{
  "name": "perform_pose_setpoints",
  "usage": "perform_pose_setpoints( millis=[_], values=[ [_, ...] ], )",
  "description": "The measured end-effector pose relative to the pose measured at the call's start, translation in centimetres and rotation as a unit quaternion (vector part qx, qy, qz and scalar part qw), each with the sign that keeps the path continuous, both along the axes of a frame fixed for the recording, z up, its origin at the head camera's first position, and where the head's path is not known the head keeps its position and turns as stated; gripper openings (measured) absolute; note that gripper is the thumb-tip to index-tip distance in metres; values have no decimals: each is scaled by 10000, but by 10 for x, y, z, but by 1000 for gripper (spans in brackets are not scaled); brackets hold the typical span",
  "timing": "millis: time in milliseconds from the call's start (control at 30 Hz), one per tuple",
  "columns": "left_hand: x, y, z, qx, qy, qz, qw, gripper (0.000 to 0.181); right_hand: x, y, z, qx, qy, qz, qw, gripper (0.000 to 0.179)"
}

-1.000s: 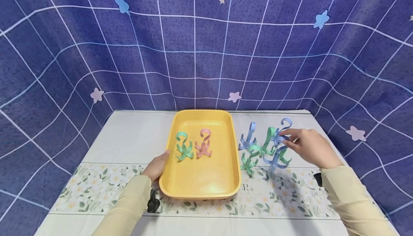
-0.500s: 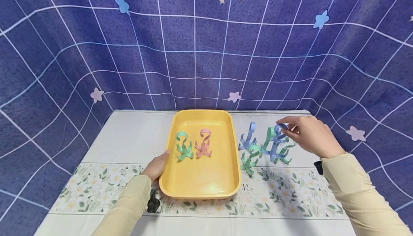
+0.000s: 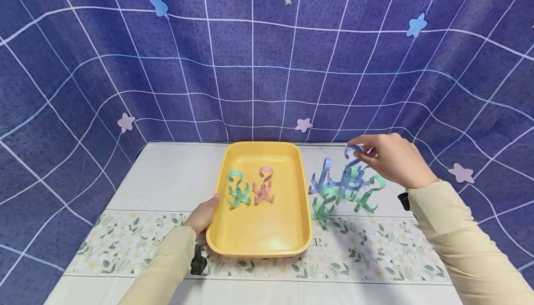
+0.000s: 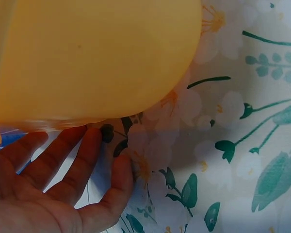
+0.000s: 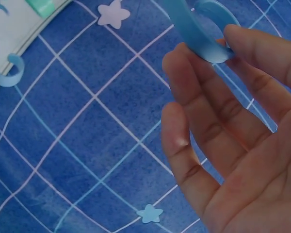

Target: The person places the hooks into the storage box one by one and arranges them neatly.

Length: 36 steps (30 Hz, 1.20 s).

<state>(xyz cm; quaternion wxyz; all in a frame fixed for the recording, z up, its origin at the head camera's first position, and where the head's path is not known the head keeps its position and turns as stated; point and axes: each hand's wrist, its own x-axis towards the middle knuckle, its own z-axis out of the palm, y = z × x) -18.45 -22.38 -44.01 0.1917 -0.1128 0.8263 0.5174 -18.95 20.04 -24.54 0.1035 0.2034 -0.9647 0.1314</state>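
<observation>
My right hand (image 3: 390, 159) pinches the curled top of a blue claw hook hanger (image 3: 346, 182) between thumb and fingers. In the right wrist view the blue curve (image 5: 188, 29) shows at the fingertips. Its claws hang before other hangers, partly hiding a green one. My left hand (image 3: 203, 214) holds the left rim of a yellow tray (image 3: 258, 252); in the left wrist view its fingers (image 4: 89, 150) touch the tray's outer wall from below, the thumb hidden there. Inside the tray lie a green hanger (image 3: 239, 197) and a pink hanger (image 3: 263, 193).
Right of the tray stand a blue hanger (image 3: 320, 182), a green hanger (image 3: 321, 211) near the tray's edge and another green hanger (image 3: 365, 201). A white flowered cloth (image 3: 137, 244) covers the table. A blue gridded curtain (image 3: 267, 82) rises behind it.
My right hand has taken hold of the blue hanger's curled top and moved it up and slightly left, uncovering a green hanger at the right. The left hand and tray stay put.
</observation>
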Motion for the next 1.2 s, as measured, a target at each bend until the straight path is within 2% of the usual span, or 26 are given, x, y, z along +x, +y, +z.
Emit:
perform_pose_setpoints(
  millis=[633,900,1200],
  values=[
    [-2,0,-2,46,-31,63,10000,68,-20,-42,4,-227,-60,208,9995,24],
    [-3,-1,-5,16,-42,104,9999,68,-29,-57,-5,-305,-156,157,9993,26],
    [-1,0,-1,-27,2,28,10000,67,-38,-72,-19,-459,-106,180,9987,25]
  ],
)
